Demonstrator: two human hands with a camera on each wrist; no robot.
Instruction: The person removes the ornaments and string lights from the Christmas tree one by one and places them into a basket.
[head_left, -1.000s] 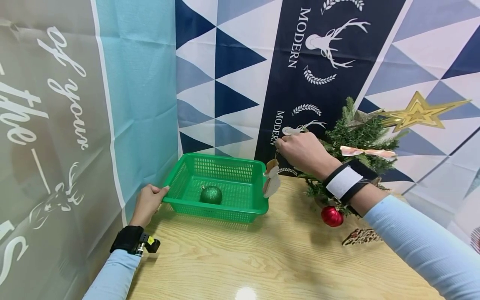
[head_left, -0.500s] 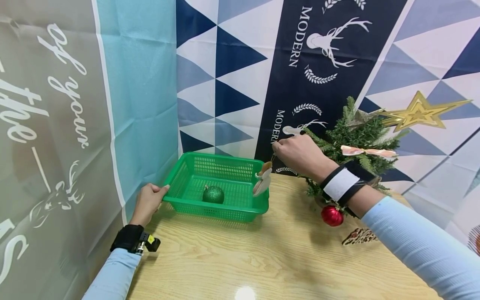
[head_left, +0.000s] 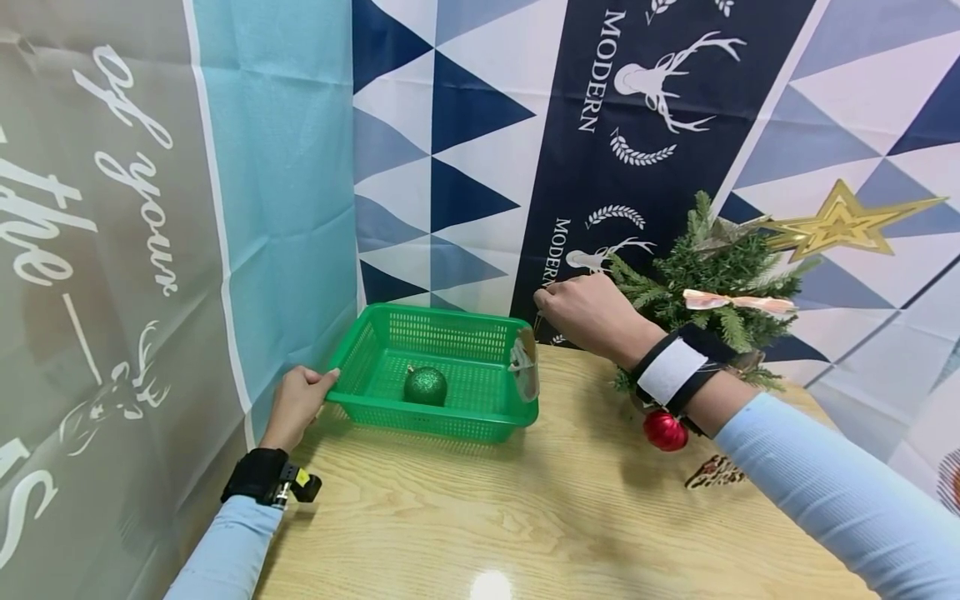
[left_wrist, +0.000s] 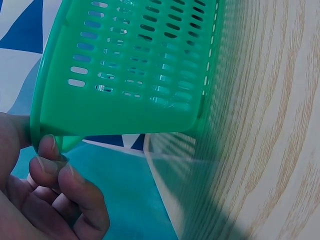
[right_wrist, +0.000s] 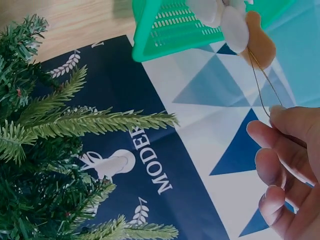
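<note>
My left hand [head_left: 295,410] grips the left rim of a green plastic basket [head_left: 435,419], thumb and fingers pinching the edge in the left wrist view. Inside the basket lies a glittery green Christmas ball [head_left: 425,386]. My right hand [head_left: 592,315] is up near the basket's right end. In the right wrist view its thumb and forefinger pinch a thin gold loop, from which a white-and-tan Christmas ornament [right_wrist: 260,42] hangs. From the head, that ornament overlaps the basket's right wall, seen almost edge-on, so its full shape is hidden.
A small Christmas tree [head_left: 720,275] stands to the right, behind my right forearm. On it are a gold star [head_left: 843,223], a pale bow [head_left: 738,303] and a red ball [head_left: 665,430]. A patterned ornament [head_left: 715,472] is low by the tree. Printed cloths surround the wooden table [head_left: 450,517].
My right hand has moved slightly left and down with the ornament, which has swung and turned over the basket's right end. The green ball shifted slightly right. My left hand has stayed on the rim.
</note>
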